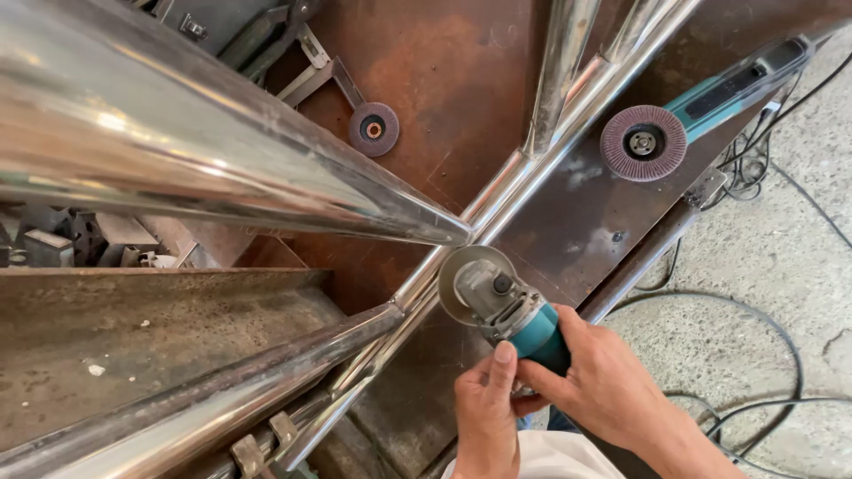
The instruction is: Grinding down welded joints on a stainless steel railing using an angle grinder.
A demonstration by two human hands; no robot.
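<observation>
A teal angle grinder is gripped by both of my hands. My right hand wraps its teal body from the right. My left hand holds it from below, thumb up against the grey gear head. The grinder's disc touches the polished steel tube frame just below the joint where several tubes meet. A thick shiny tube runs from the upper left towards that joint.
A second teal grinder with a maroon flap disc lies on the rusty steel table at upper right. A loose flap disc and a clamp lie farther back. Black cables trail over the concrete floor at right.
</observation>
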